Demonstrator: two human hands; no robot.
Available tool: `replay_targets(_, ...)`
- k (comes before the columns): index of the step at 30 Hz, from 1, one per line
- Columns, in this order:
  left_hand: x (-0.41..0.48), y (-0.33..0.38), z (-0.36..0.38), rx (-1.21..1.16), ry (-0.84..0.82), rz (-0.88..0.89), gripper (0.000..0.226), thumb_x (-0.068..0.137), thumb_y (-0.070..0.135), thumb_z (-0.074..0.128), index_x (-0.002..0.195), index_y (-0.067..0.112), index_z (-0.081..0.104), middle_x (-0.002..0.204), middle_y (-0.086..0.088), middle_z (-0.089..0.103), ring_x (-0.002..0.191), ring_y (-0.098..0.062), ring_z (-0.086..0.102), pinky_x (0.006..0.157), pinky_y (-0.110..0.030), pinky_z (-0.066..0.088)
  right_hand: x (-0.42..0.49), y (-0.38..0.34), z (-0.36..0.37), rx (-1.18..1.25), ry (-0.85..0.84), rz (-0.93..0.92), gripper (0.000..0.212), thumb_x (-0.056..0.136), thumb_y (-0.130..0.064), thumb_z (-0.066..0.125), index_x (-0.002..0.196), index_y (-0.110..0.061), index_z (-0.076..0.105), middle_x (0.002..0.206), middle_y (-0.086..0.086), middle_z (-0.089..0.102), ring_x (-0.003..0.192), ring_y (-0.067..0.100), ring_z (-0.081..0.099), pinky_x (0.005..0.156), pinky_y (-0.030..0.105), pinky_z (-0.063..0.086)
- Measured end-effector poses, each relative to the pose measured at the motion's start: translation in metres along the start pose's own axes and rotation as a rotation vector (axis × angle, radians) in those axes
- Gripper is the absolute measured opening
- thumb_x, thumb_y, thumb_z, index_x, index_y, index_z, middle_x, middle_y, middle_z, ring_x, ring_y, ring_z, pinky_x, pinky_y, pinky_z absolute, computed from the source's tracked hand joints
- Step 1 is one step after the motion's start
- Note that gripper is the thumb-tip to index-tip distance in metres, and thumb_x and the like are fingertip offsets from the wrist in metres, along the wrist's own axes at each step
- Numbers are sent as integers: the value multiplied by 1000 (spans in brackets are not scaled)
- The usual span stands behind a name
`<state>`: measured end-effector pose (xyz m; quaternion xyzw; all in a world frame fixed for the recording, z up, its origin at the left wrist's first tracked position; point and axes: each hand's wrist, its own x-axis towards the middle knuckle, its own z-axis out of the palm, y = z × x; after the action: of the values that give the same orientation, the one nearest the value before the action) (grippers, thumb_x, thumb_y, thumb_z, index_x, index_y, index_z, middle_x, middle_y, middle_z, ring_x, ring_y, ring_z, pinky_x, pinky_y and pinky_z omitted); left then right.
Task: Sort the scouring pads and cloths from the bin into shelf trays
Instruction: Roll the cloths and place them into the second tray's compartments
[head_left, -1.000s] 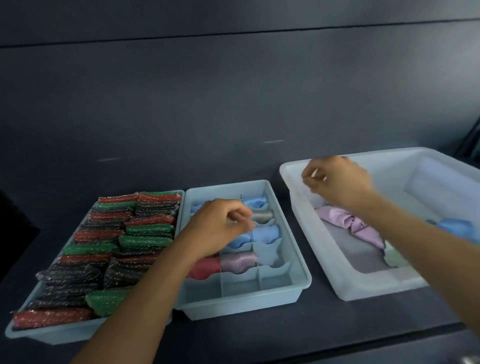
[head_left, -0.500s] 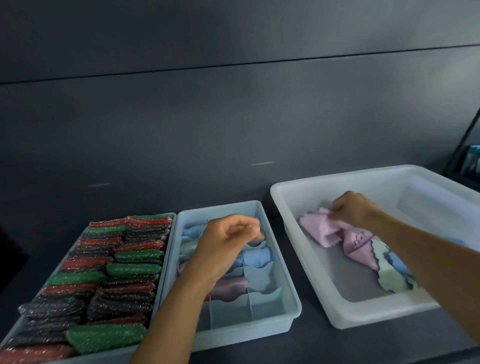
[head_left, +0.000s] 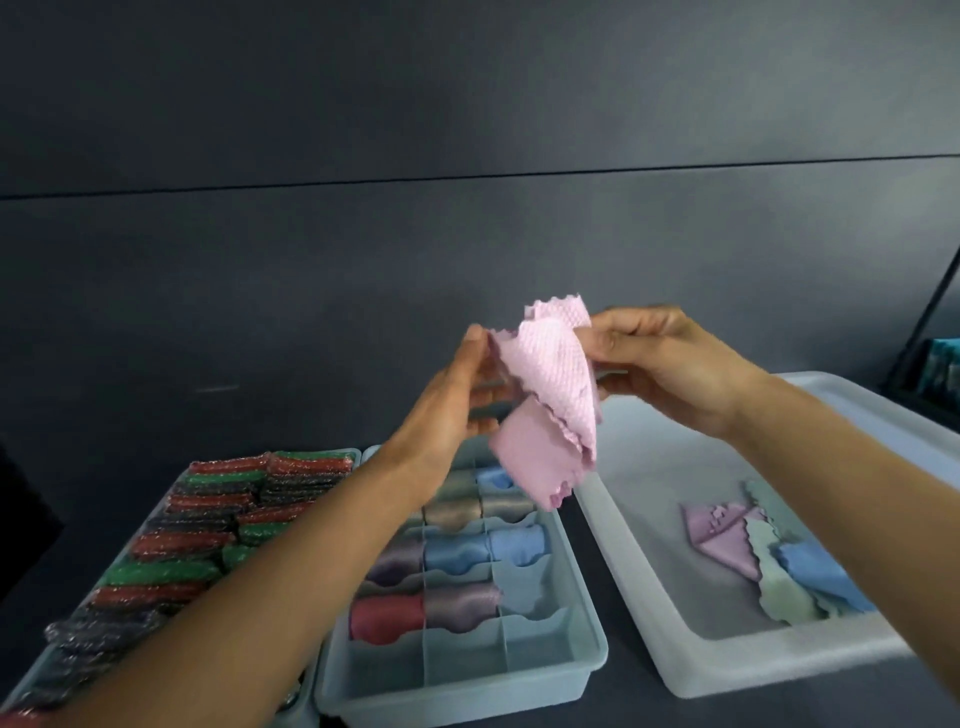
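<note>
Pink cloth (head_left: 550, 395) lifted out of white bin (head_left: 779, 670), now pinched between left hand (head_left: 457, 405) and right hand (head_left: 670, 364) above divided tray (head_left: 467, 691).

The left hand (head_left: 457, 400) and the right hand (head_left: 675, 364) are shown bare, the left forearm (head_left: 291, 587) and the right forearm (head_left: 852, 483) are likewise seen uncovered as far as the frame's edge, and a pale thumbnail (head_left: 474, 332) is made out on the left hand.
</note>
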<state>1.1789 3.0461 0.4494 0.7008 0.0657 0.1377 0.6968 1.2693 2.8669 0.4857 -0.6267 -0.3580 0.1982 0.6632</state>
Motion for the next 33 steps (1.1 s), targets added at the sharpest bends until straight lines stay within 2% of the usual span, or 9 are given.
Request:
replay_targets(4, -12, -4, -18, -197, -146, -106, 74, 87, 72, 27, 126, 19, 61, 116, -5, 70, 97, -17, 70, 83, -34, 56, 2, 8, 18, 117, -10, 100, 17, 73, -25, 71, 84, -14, 75, 85, 5, 70, 74, 17, 63, 69, 30, 50)
replay_targets(6, -19, -9, -24, -224, -177, -65, 70, 77, 75, 41, 120, 25, 66, 113, -1, 71, 96, -14, 68, 82, -31, 52, 5, 13, 28, 123, 44, 115, 19, 74, -23, 76, 88, -11, 73, 88, 12, 65, 77, 23, 56, 69, 32, 42)
replay_targets(8, -25, -13, -25, -211, -164, 11, 49, 75, 61, 61, 103, 23, 74, 101, -2, 73, 91, -16, 67, 76, -29, 53, 7, 14, 38, 133, 70, 106, 23, 74, -24, 78, 89, -8, 72, 91, 18, 58, 81, 27, 50, 69, 34, 39)
replay_targets(11, -30, -15, -29, -194, -77, 84, 29, 81, 39, 62, 91, 14, 74, 91, -4, 73, 87, -17, 69, 76, -30, 55, 7, 14, 45, 160, 45, 79, 19, 75, -27, 73, 83, -10, 70, 83, 11, 64, 75, 24, 57, 70, 32, 43)
replay_targets(18, -31, 14, -36, 7, 18, 263, 51, 93, 34, 55, 88, -17, 59, 84, -24, 68, 76, -24, 66, 71, -31, 57, 4, 19, 54, 324, -23, 28, 15, 86, -21, 54, 80, -13, 65, 79, 1, 70, 70, 13, 66, 63, 23, 53)
replay_targets(22, -33, 23, -32, 82, 151, 309, 37, 98, 23, 55, 89, -12, 66, 86, -30, 68, 80, -43, 68, 74, -52, 59, 2, 19, 59, 270, -18, -29, 19, 87, -20, 59, 98, -9, 68, 93, 6, 70, 81, 17, 66, 73, 29, 54)
replay_targets(24, -33, 24, -29, 92, 188, 314, 33, 98, 22, 57, 89, -7, 69, 89, -27, 70, 85, -44, 68, 75, -58, 57, 1, 19, 64, 238, -4, -31, 32, 86, -18, 64, 114, -3, 65, 104, 13, 68, 91, 23, 65, 83, 36, 53)
replay_targets(27, -35, 25, -25, 77, 206, 314, 36, 97, 23, 59, 85, -11, 65, 86, -36, 63, 72, -37, 66, 72, -62, 53, 1, 20, 71, 261, 43, -32, 33, 80, -11, 70, 110, 1, 65, 102, 16, 69, 92, 27, 65, 90, 41, 51)
replay_targets(33, -42, 27, -22, 25, 194, 304, 50, 95, 30, 60, 90, -20, 56, 86, -45, 54, 75, -30, 56, 70, -69, 48, -2, 16, 82, 254, 136, -108, 36, 77, -16, 69, 108, 0, 60, 94, 13, 69, 80, 23, 65, 74, 32, 56)
